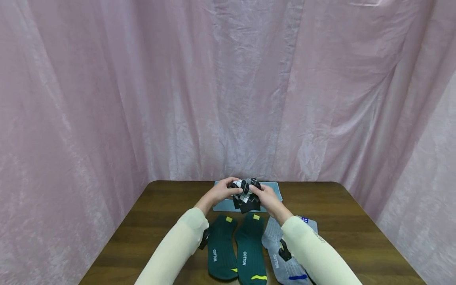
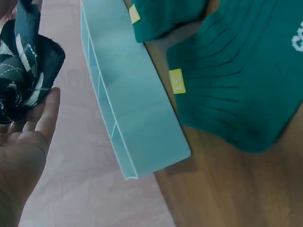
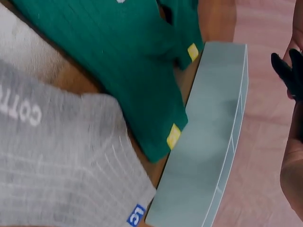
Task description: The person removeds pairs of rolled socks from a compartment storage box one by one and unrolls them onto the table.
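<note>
Both hands hold a folded bundle of black, white and grey argyle socks (image 1: 246,194) up over a light blue box (image 1: 222,206). My left hand (image 1: 221,190) grips its left side, thumb in front. On the right side, my right hand (image 1: 268,198) pinches it with the thumb on the near face. Dark ends of the bundle hang below the fingers. In the left wrist view, the argyle socks (image 2: 33,66) look rolled, with the left hand's fingers (image 2: 47,116) beneath. The right wrist view catches only a dark edge of the bundle, beside a hand at the frame's border.
Two green socks (image 1: 222,247) with yellow tabs lie side by side on the wooden table (image 1: 342,221), nearest the box. Grey socks (image 1: 279,257) with blue marks lie to their right, partly under the right sleeve. The box (image 2: 128,94) has compartments. A pink curtain (image 1: 228,99) hangs behind.
</note>
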`<state>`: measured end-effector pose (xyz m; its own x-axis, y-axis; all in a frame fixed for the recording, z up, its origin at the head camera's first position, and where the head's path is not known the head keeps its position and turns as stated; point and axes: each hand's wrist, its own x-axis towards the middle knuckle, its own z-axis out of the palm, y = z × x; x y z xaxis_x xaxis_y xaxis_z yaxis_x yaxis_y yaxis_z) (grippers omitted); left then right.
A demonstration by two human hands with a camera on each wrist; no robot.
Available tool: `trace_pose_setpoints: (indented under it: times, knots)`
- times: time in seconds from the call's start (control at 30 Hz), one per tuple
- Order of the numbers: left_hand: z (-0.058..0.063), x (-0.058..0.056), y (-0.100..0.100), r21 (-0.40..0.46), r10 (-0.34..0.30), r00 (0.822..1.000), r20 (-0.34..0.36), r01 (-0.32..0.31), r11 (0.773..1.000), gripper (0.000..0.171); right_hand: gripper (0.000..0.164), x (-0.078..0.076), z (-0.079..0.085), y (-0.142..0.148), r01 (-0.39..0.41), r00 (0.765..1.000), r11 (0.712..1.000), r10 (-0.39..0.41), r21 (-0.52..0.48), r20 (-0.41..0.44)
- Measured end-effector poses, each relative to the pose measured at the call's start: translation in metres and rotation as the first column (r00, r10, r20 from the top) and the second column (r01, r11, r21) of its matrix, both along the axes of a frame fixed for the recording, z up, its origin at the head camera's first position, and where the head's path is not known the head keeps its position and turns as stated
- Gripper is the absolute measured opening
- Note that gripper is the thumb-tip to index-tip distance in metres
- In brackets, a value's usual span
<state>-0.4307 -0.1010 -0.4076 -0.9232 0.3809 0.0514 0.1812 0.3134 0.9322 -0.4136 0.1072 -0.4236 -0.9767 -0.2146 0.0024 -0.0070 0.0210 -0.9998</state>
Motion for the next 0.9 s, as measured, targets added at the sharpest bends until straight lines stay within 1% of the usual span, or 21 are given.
trace_pose_setpoints:
  times: [0.03,0.13,0.3,0.47,0.63,0.73,0.9]
  knots:
    - [-0.001,0.001,-0.002,0.011,0.002,1.0,0.01,-0.003,1.0,0.049,0.041,0.002,0.0,-0.003,-0.002,1.0,1.0,0.002,0.002,-0.001]
    - [-0.005,0.003,-0.007,0.019,0.001,1.0,0.009,-0.001,1.0,0.05,0.041,0.006,-0.001,-0.009,-0.01,1.0,1.0,0.01,0.024,-0.002]
    - [-0.008,0.006,-0.02,-0.009,0.01,1.0,-0.003,-0.01,1.0,0.05,0.042,0.016,-0.003,-0.023,-0.022,0.999,0.998,0.021,0.051,0.025]
    - [-0.013,0.011,-0.036,-0.044,0.02,1.0,-0.016,-0.02,0.999,0.048,0.05,0.026,-0.008,-0.036,-0.085,0.996,0.994,0.084,0.061,0.03]
    - [-0.016,0.023,-0.056,-0.076,0.027,1.0,-0.007,-0.027,0.997,0.045,0.053,0.04,-0.014,-0.052,-0.156,0.987,0.987,0.154,0.048,0.052]
    - [-0.019,0.031,-0.069,-0.083,0.038,0.999,0.004,-0.037,0.996,0.046,0.053,0.049,-0.017,-0.063,-0.18,0.982,0.983,0.178,0.024,0.066]
    - [-0.026,0.045,-0.092,-0.076,0.04,0.999,0.027,-0.037,0.996,0.048,0.055,0.063,-0.022,-0.081,-0.216,0.972,0.976,0.216,-0.006,0.092]
